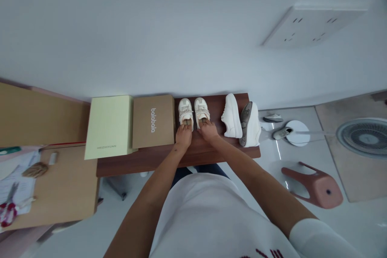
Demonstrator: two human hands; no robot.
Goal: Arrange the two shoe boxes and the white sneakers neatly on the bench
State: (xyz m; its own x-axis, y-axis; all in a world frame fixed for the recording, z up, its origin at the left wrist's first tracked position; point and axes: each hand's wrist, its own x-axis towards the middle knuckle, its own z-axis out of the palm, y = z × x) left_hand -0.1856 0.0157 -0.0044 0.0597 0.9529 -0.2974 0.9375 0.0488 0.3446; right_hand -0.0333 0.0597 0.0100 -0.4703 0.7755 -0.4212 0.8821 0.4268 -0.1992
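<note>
Two small cream lace-up shoes stand side by side on a narrow dark wooden shelf (121, 164), toes toward the wall. My left hand (184, 135) grips the heel of the left small shoe (185, 109), its fingers dipping into the opening. In the same way my right hand (208, 130) holds the heel of the right small shoe (201, 107). Further right lies a larger white sneaker (232, 117) tipped on its side. Beside it, another white sneaker (254, 125) rests on its side with its dark sole showing.
Left of the shoes are a brown shoebox (153, 123) and a pale yellow box (109, 127). Scissors (8, 209) and papers lie on a table at far left. A pink stool (326, 189), a fan (364, 139) and a grey shoe (281, 133) are on the right.
</note>
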